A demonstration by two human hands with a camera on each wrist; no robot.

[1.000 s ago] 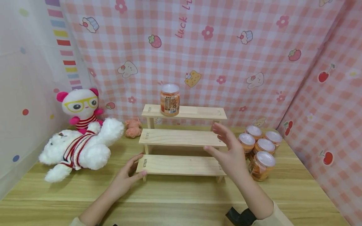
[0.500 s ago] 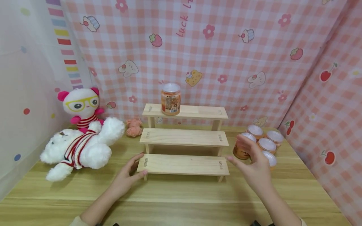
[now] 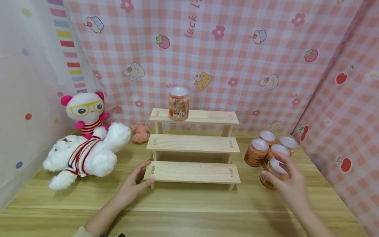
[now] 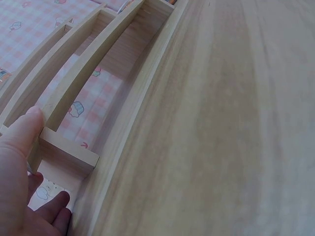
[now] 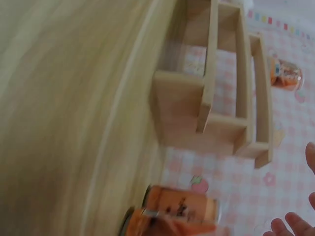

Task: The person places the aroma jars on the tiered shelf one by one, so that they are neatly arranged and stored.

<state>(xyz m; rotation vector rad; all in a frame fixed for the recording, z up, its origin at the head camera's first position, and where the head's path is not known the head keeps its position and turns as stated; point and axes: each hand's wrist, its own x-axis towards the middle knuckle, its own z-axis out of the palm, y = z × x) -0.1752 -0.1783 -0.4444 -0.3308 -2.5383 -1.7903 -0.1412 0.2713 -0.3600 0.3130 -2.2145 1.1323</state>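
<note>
In the head view my left hand (image 3: 130,187) grips the left end of the lowest step of a three-tier wooden shelf (image 3: 192,171). Its thumb (image 4: 22,132) lies against the step's front edge, with the other fingers around the end. My right hand (image 3: 293,182) is at the nearest jar (image 3: 274,165) of a group on the right, thumb and fingers spread about it; contact cannot be made out. Orange-labelled jars with clear lids make up this group, including one jar (image 3: 255,154) at its left. Another jar (image 3: 179,104) stands upright on the top step, left of centre.
A white plush bear (image 3: 91,158) lies on its back at the left, before a pink-and-white panda toy (image 3: 86,110). A small ball of pink yarn (image 3: 140,133) sits beside the shelf. Checked cloth (image 3: 242,65) hangs behind the wood-grain table (image 3: 189,210).
My right hand has moved right and down, from beside the shelf to the nearest jar. My left hand stays on the shelf's end.
</note>
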